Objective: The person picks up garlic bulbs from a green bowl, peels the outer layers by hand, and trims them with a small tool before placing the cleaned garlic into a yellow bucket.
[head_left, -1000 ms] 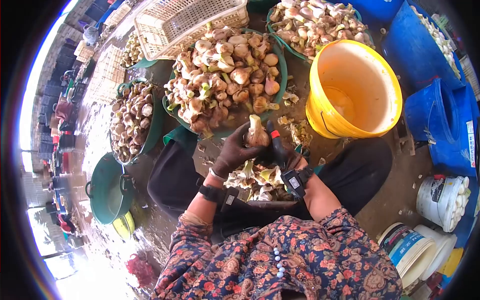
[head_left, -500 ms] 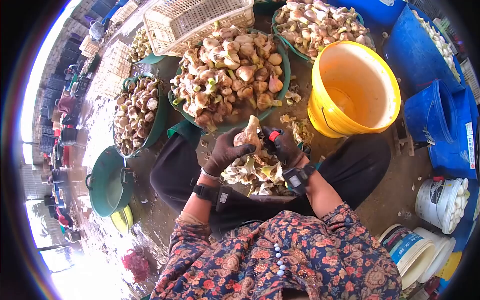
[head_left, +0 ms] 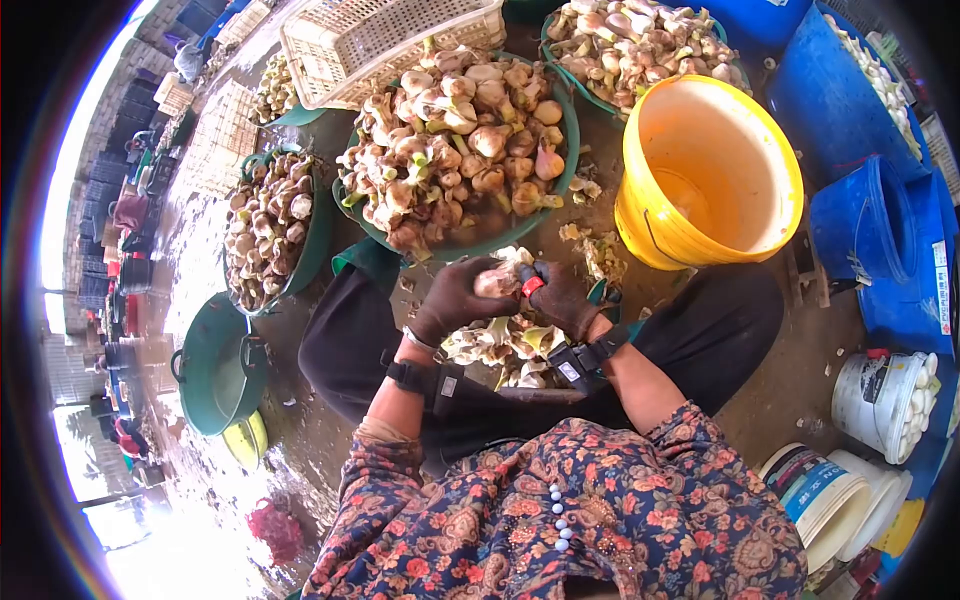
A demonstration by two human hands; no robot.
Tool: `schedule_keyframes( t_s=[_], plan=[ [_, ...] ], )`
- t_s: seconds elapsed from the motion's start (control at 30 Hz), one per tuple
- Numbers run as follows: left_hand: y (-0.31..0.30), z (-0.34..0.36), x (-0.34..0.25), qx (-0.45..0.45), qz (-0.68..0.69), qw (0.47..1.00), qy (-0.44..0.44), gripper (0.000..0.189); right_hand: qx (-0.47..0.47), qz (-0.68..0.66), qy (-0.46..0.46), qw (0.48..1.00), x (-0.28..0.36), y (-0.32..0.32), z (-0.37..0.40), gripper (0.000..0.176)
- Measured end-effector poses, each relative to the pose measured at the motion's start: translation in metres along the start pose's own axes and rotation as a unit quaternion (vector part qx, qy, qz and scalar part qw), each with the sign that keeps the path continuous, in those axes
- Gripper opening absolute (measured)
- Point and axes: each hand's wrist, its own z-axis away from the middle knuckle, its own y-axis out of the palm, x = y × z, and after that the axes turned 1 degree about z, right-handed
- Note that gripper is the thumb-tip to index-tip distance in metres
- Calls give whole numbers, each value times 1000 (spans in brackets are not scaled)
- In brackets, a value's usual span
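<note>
My left hand (head_left: 456, 300), in a dark glove, is wrapped round a garlic bulb (head_left: 497, 281) with a purplish skin. Against the bulb's right side is my right hand (head_left: 566, 298), also gloved, closed on a small tool with a red band (head_left: 532, 287); its working end is hidden. Pale peelings (head_left: 508, 347) lie in a heap just below both hands, between my legs. Beyond them stands a green basin (head_left: 568, 170) heaped with garlic bulbs (head_left: 470, 140).
At the right of the basin stands a yellow bucket (head_left: 640, 215). A cream crate (head_left: 390, 50) rests behind the basin. Blue containers (head_left: 830, 90) and a white bucket (head_left: 862, 400) line the right; an empty green tub (head_left: 215, 365) sits at the left.
The bulb has tipped from upright to lying sideways in my left hand. My right hand has turned and come closer to it, with the red-banded tool now lower.
</note>
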Motion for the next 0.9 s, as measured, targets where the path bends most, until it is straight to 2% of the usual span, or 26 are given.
schedule_keyframes(
  t_s=[0.07, 0.1, 0.13, 0.17, 0.2, 0.23, 0.27, 0.3, 0.33, 0.37, 0.4, 0.43, 0.47, 0.53, 0.57, 0.6, 0.63, 0.67, 0.7, 0.73, 0.8, 0.83, 0.87, 0.9],
  plan=[
    [-6, 1, 4, 52, 242, 964, -94, 62, 69, -240, 25, 968, -7, 0, -2, 35],
    [-11, 5, 10, 64, 322, 936, -129, 60, 153, -417, 168, 880, 6, -15, 2, 28],
    [-13, 5, 20, 89, 382, 915, -98, 63, 152, -417, 165, 881, 2, -14, 1, 28],
    [-4, 6, 28, 65, 449, 889, -64, 59, 192, -549, 146, 800, -5, -10, 0, 28],
    [5, 7, 20, 40, 513, 857, -29, 56, 227, -667, 124, 699, -12, -5, 0, 30],
    [10, 8, 12, 21, 517, 855, -40, 58, 227, -625, 127, 737, -17, 2, -5, 40],
    [16, 9, 4, 2, 520, 853, -53, 60, 227, -624, 126, 737, -26, 11, -11, 40],
    [28, 8, 1, -24, 591, 803, -70, 57, 174, -655, 142, 722, -17, 12, -17, 47],
    [35, 5, 0, -47, 568, 819, -66, 60, 117, -683, 158, 703, -10, 10, -19, 53],
    [35, 3, 3, -19, 485, 870, -91, 63, 189, -695, 103, 686, -8, -1, -12, 65],
    [31, -1, -3, 8, 398, 910, -116, 67, 238, -700, 140, 659, -1, -14, -4, 71],
    [31, -3, -4, -16, 383, 918, -103, 75, 233, -653, 166, 701, -5, -15, -1, 66],
    [37, -5, 11, -108, 230, 966, -43, 79, 228, -604, 189, 740, -8, -14, 0, 62],
    [28, -6, -6, -156, 219, 963, -24, 72, 232, -601, 198, 739, -17, 2, -10, 55],
    [23, -6, -7, -156, 217, 963, -26, 72, 232, -597, 209, 739, -23, 9, -13, 48],
    [18, -5, -6, -63, 134, 989, -16, 63, 233, -598, 211, 737, -23, 8, -11, 48],
    [15, -5, -4, 32, 49, 998, -5, 54, 205, -375, 136, 894, -25, 3, -8, 43],
    [18, -5, -1, 33, 49, 998, -6, 54, 160, -122, 48, 978, -26, 0, -6, 38],
    [26, -3, 4, 20, 66, 996, -50, 45, 121, -128, 18, 984, -28, 11, -7, 37],
    [31, -1, 5, 8, 85, 992, -94, 37, 121, -128, 20, 984, -16, 3, -4, 37],
    [38, 1, 5, -15, 70, 992, -109, 33, 111, -104, 49, 987, 4, -15, 0, 39],
    [41, 3, 6, -54, 237, 958, -151, 33, 90, -91, 25, 991, -2, -9, -3, 43],
    [43, 4, 8, -93, 396, 894, -188, 32, 93, -90, 24, 991, -4, -6, -4, 43],
    [37, 4, 15, -76, 563, 790, -231, 32, 75, -184, -20, 980, -3, -3, -4, 43]
  ],
)
